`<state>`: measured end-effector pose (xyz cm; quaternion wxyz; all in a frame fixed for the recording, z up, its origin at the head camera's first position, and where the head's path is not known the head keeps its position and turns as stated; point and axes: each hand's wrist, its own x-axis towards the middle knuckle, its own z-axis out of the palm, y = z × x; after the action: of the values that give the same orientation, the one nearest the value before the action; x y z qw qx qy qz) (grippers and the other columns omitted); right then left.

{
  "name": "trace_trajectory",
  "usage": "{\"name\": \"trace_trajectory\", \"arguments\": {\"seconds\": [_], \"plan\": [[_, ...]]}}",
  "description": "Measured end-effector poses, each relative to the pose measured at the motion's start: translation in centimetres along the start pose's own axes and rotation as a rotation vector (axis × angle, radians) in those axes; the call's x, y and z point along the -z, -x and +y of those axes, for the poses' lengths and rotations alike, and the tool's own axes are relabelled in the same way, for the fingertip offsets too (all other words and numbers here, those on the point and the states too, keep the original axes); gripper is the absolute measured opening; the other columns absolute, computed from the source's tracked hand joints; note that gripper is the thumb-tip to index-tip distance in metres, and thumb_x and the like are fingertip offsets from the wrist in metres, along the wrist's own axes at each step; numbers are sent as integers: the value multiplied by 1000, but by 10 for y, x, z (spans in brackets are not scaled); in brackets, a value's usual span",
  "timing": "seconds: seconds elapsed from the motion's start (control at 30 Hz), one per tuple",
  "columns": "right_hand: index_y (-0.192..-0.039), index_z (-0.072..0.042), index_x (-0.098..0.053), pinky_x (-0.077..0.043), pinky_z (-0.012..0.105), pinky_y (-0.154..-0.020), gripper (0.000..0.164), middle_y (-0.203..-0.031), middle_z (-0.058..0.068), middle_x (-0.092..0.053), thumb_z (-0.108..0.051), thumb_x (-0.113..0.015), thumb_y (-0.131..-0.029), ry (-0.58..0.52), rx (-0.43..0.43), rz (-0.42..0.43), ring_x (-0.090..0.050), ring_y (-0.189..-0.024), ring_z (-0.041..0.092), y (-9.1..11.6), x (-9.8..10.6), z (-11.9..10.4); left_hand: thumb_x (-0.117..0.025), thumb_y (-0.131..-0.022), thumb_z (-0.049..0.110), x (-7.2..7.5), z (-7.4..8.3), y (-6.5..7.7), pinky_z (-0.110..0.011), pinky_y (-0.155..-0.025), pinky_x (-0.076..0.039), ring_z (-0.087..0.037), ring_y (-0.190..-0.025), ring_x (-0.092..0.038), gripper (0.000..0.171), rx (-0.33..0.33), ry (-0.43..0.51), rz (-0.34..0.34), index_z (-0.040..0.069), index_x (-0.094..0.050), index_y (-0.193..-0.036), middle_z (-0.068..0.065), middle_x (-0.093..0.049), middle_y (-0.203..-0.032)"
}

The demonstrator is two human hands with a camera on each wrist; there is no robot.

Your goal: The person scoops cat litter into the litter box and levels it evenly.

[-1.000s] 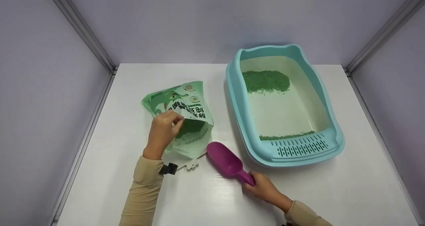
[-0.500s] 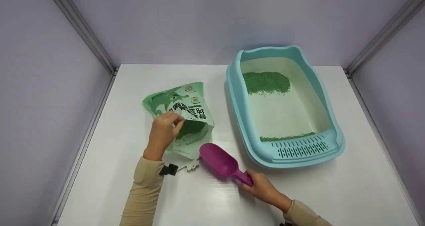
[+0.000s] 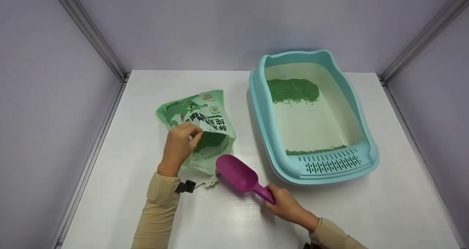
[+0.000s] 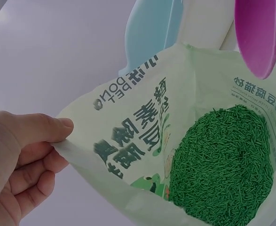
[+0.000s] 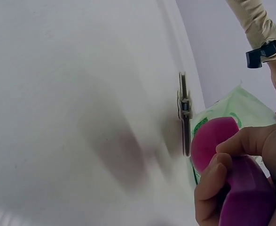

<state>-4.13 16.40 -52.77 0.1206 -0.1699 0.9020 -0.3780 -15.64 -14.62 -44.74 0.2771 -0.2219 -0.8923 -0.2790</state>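
Observation:
A green bag of cat litter lies on the table with its mouth facing me. My left hand pinches the upper edge of the mouth between thumb and fingers and holds it up. Inside, the left wrist view shows green litter pellets. My right hand grips the handle of a magenta scoop, whose bowl looks bare. The scoop's rounded tip is close in front of the bag's mouth. In the right wrist view, fingers and thumb curl around the scoop handle.
A light blue litter box stands on the right, with a patch of green pellets at its far end and a thin line of them near its slotted front. A thin pale object with a wavy outline lies below the bag. Walls enclose the table.
My right hand has moved the scoop left, towards the bag's mouth, so it now hides part of the wavy-edged object. The left hand and the bag stay in place.

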Motion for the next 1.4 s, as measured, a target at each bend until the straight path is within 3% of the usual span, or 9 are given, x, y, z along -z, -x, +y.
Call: {"name": "trace_trajectory", "arguments": {"seconds": [0.43,0.7,1.07,1.4], "plan": [[-94,1,-57,-35,14,-50,17,-64,3,-52,-1,-65,-79,-4,83,43,-39,-58,-1,-9,-4,-9,-73,-80,0,2,1,0,-30,-57,-55,-20,-64,-66,4,3,-7,4,1,-70,-78,-11,-68,-73],[-94,2,-57,-36,15,-49,14,-65,5,-53,-4,-65,-85,19,84,51,-41,-58,3,-22,-1,-26,-74,-79,-1,2,2,0,-30,-56,-55,-20,-63,-65,4,-3,-10,4,1,-70,-78,-11,-69,-73],[-87,1,-55,-35,20,-48,12,-63,7,-54,-6,-66,-86,160,13,130,-44,-56,12,-43,2,-42,-72,-82,3,-1,2,-7,-31,-57,-55,-20,-63,-65,5,-10,-49,31,2,-69,-78,-10,-68,-72],[-83,0,-54,-35,29,-45,17,-61,12,-54,-11,-66,-87,241,-81,263,-43,-53,17,-61,6,-40,-72,-82,1,-18,9,-20,-29,-56,-53,-18,-60,-63,7,-43,-58,74,3,-67,-76,-9,-65,-70]]}}
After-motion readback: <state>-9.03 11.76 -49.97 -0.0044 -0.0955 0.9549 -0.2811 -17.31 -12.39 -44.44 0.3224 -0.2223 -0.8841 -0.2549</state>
